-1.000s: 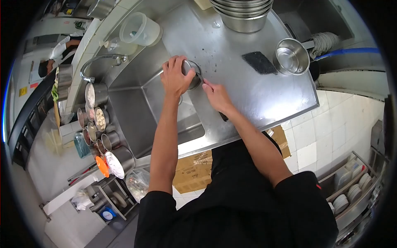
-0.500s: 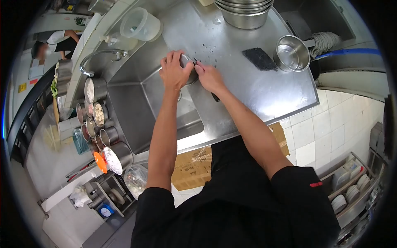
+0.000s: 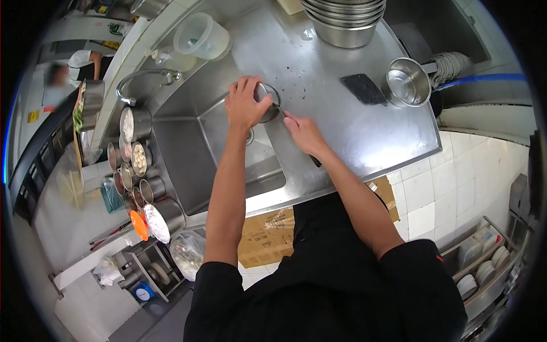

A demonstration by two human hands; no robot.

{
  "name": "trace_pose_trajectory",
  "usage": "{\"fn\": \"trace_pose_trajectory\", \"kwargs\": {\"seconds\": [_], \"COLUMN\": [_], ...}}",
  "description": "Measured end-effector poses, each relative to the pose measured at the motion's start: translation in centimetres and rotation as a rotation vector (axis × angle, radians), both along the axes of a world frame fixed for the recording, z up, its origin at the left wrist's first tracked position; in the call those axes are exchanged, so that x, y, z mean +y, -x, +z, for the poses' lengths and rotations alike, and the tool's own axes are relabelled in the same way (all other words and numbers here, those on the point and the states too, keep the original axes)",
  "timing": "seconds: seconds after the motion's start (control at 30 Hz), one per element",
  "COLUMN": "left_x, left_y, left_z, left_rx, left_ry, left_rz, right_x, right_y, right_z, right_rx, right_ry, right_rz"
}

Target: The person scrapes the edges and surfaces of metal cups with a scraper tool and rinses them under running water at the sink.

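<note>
Over the edge between the sink and the counter, my left hand [image 3: 246,105] grips a small round metal pot [image 3: 270,115], thumb on its near side and fingers spread around the far side. My right hand [image 3: 305,135] is closed around a slim tool with a black handle [image 3: 316,162], which looks like a knife. Its thin dark front end meets the pot by my left thumb. The hands partly hide both things. Small dark bits [image 3: 296,77] lie scattered on the counter just beyond the pot.
The steel sink [image 3: 181,157] opens below my left forearm, with a faucet [image 3: 149,73] at its left. On the counter [image 3: 364,131] are a black scouring pad [image 3: 363,89], a saucepan [image 3: 407,82] and stacked metal bowls [image 3: 343,34]. Filled metal containers [image 3: 138,158] crowd the left side. Another person [image 3: 85,65] stands far left.
Both hands, the pot and the tool sit slightly lower and further right in view, as does the counter. The right hand has shifted a little away from the left along the tool's line.
</note>
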State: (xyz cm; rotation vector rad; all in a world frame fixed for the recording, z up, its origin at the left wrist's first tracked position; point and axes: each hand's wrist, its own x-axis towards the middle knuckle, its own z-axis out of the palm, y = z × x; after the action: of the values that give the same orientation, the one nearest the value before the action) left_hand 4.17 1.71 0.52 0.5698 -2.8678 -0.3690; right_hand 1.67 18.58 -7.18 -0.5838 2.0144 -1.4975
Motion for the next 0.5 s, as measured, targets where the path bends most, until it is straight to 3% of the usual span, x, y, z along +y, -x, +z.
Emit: {"fn": "trace_pose_trajectory", "kwargs": {"seconds": [0.1,0.17,0.2,0.27,0.3,0.37,0.43,0.5], "left_x": [-0.9,-0.9,-1.0,-1.3,-1.5,-2.2,-2.5,-2.3], "left_y": [-0.3,-0.4,-0.3,-0.4,-0.5,-0.1,-0.9,-0.4], "left_z": [-0.2,0.0,0.2,0.8,1.0,0.9,0.9,1.1], "left_rx": [0.035,0.017,-0.004,0.023,0.047,0.146,0.211,0.298], "left_ry": [-0.036,-0.032,-0.027,-0.032,-0.041,-0.061,-0.098,-0.115], "left_rz": [-0.146,-0.194,-0.244,-0.291,-0.328,-0.359,-0.389,-0.292], "right_x": [-0.3,-1.5,-1.9,-1.9,-1.1,0.5,1.6,3.0], "right_y": [1.3,4.5,5.5,6.5,6.5,7.1,6.6,5.8], "right_z": [0.8,3.6,3.1,1.4,1.4,1.7,2.2,2.8], "right_rx": [-0.037,-0.284,-0.277,-0.601,-0.595,-0.968,-1.034,-0.915], "right_ry": [-0.014,-0.131,-0.123,0.002,0.004,0.330,0.347,0.293], "right_rz": [-0.031,0.062,0.054,0.134,0.135,0.010,-0.009,-0.052]}}
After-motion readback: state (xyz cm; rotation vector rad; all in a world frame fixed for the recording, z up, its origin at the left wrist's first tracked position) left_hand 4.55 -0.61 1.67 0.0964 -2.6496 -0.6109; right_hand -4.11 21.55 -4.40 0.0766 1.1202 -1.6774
